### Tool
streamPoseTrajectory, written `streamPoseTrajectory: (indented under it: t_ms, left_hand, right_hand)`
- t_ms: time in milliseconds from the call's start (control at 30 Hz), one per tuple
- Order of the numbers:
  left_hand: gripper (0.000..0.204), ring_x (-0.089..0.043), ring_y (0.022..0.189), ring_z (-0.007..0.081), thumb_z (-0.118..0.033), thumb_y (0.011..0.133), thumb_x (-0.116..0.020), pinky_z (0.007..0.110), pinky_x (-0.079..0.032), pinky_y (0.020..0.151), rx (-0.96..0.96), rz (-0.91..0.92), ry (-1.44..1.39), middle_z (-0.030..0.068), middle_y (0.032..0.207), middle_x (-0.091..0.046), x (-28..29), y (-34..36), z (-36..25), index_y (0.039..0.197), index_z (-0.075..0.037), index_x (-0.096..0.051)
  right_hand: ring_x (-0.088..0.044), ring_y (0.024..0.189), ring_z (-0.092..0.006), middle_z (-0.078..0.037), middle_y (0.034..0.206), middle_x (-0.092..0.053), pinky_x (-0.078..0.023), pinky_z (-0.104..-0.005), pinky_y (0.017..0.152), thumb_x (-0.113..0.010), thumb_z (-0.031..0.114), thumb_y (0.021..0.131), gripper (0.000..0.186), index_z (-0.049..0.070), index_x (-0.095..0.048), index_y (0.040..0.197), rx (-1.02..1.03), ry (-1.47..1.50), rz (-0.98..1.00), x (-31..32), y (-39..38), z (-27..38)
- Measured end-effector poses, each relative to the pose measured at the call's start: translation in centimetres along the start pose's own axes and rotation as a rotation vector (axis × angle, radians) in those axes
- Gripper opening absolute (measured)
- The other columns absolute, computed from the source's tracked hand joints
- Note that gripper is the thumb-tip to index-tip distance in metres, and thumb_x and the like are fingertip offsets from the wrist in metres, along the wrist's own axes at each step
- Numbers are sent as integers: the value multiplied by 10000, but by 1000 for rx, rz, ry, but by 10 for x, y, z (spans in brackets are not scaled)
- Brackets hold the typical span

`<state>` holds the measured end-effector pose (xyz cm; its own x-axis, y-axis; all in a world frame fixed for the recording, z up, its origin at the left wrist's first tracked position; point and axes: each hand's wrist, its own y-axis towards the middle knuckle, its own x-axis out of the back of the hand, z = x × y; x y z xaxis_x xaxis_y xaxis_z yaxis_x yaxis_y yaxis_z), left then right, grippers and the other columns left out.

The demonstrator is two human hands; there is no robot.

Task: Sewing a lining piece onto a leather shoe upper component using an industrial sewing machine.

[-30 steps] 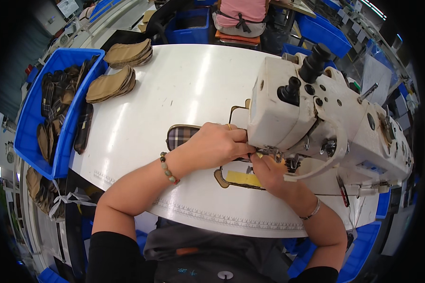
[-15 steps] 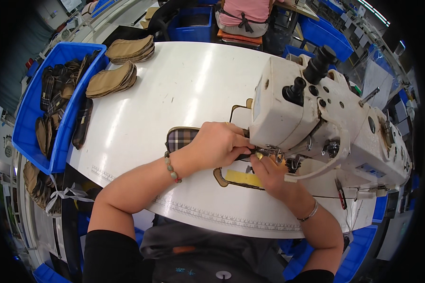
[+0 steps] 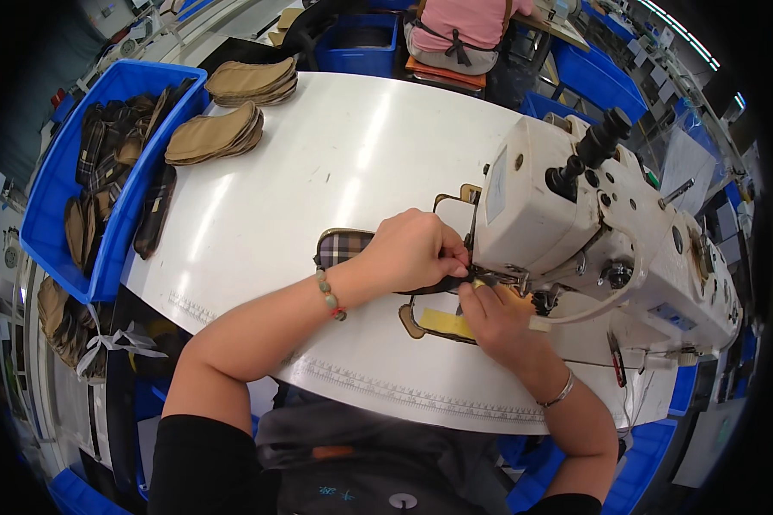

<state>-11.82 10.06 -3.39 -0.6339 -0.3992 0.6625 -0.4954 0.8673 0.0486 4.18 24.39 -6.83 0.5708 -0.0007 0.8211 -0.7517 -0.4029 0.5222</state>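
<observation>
- Curling more than before, the left hand point(image 3: 412, 247) is bending over the plaid pouch point(image 3: 343, 246), hold unclear.
- Right hand point(image 3: 500, 316) is resting beside it, grip hidden.

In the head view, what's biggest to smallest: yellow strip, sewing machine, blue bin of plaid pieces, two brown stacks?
Sewing machine
Blue bin
Upper stack and lower stack: too alike to rank
Yellow strip, as far as it shows
</observation>
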Motion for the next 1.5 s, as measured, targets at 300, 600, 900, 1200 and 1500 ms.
streamPoseTrajectory:
  t_ms: [300,600,900,1200,1500]
  left_hand:
    - [121,-682,686,234,-233,790,-790,363,-516,629,19,56,69,47,729,-713,6,-5,-4,867,-145,-758]
    - [179,-589,924,222,-236,734,-817,353,-477,752,-357,-169,337,-9,925,-653,-5,-12,11,860,-124,-758]
    - [232,-586,821,237,-279,715,-827,363,-501,708,-390,-116,392,18,901,-665,-1,-7,8,885,-128,-784]
    - [226,-672,915,270,-304,747,-812,370,-560,663,-362,-118,542,37,885,-704,5,-10,-11,887,-134,-766]
    - [208,-686,885,284,-280,756,-807,382,-561,628,-343,-139,531,55,847,-714,2,-10,-11,918,-156,-768]
  right_hand:
    - [-597,627,-170,-30,755,-567,-472,-292,477,-680,42,739,281,34,-649,1018,-35,-55,58,-7,-1,-3]
    - [-624,656,-216,-95,766,-600,-524,-332,562,-618,62,768,416,-64,-641,1164,-18,-22,286,19,-4,12]
    - [-615,684,-184,-47,728,-583,-532,-325,588,-595,96,780,471,-68,-646,1219,-44,-98,307,26,-4,17]
    - [-621,729,-170,-96,965,-672,-469,-329,544,-612,9,765,458,-102,-612,1210,91,-210,302,15,-16,8]
    - [-674,682,-230,-108,840,-692,-537,-347,578,-648,60,795,421,-29,-632,1206,-224,172,236,-2,-23,9]
